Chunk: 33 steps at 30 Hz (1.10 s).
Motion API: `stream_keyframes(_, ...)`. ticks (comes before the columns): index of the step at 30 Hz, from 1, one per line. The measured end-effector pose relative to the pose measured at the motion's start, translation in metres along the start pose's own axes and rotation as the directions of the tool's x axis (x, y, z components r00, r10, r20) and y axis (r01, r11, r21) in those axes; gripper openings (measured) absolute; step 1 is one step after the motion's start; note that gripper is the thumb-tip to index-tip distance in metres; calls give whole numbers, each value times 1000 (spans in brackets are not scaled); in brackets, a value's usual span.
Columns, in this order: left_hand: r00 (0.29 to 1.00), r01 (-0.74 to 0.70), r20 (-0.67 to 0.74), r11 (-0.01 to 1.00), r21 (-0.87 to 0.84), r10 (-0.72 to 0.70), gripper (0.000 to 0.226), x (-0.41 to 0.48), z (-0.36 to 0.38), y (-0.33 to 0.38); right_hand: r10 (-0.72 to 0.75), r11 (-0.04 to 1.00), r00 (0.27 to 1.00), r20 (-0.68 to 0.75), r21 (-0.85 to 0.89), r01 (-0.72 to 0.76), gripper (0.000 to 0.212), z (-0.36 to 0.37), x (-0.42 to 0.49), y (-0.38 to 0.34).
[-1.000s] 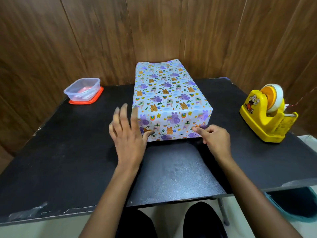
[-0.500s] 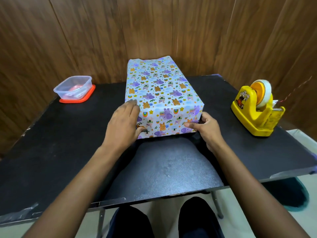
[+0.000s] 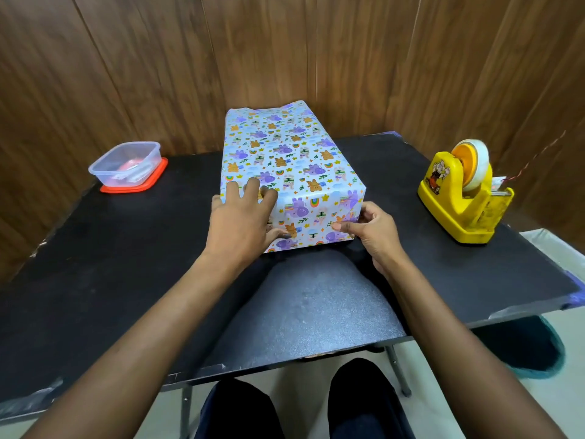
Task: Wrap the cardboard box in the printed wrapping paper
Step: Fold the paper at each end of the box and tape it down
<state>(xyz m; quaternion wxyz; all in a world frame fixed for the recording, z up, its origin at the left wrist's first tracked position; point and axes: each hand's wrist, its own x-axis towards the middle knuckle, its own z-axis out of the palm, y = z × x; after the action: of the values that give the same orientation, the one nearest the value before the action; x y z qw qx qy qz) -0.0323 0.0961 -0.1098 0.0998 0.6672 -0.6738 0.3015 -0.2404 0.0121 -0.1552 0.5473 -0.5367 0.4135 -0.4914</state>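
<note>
The box (image 3: pixel 286 166) lies lengthwise on the black table (image 3: pixel 126 264), fully covered in pale blue wrapping paper printed with purple and orange animals. My left hand (image 3: pixel 242 221) lies over its near left corner, fingers spread on the top face and thumb against the near end face. My right hand (image 3: pixel 368 229) is at the near right corner, thumb and fingers pinching the paper edge there. The far end of the paper stands slightly ruffled against the wall.
A yellow tape dispenser (image 3: pixel 463 198) with a tape roll stands at the right of the table. A clear plastic container (image 3: pixel 126 164) on a red lid sits at the far left. Wooden wall panels close the back. My knees show below the table's near edge.
My left hand has moved from beside the box's left corner up onto its top face. My right hand has risen from the lower right corner to pinch the right edge.
</note>
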Motion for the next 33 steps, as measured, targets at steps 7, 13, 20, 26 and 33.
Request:
stream_keyframes(7,1000,-1,-14,999,46,2,76,-1,2,0,-2,1000,1000,3,6,2,36,-1,-1,0)
stream_keyframes(13,1000,5,-11,999,46,-4,76,-2,0,1,36,992,998,48,-120,-30,62,-20,-6,-14)
stream_keyframes(20,1000,6,-9,999,47,-5,76,-3,1,0,-483,626,790,-378,-780,10,38,-89,-5,-97)
stream_keyframes(26,1000,4,-11,1000,16,-4,76,-4,1,0,155,679,828,-539,-551,-486,36,-151,27,-105)
stream_keyframes(33,1000,-1,-21,1000,8,1,77,-3,3,-1,111,880,841,-530,-340,-331,9,-150,26,-121)
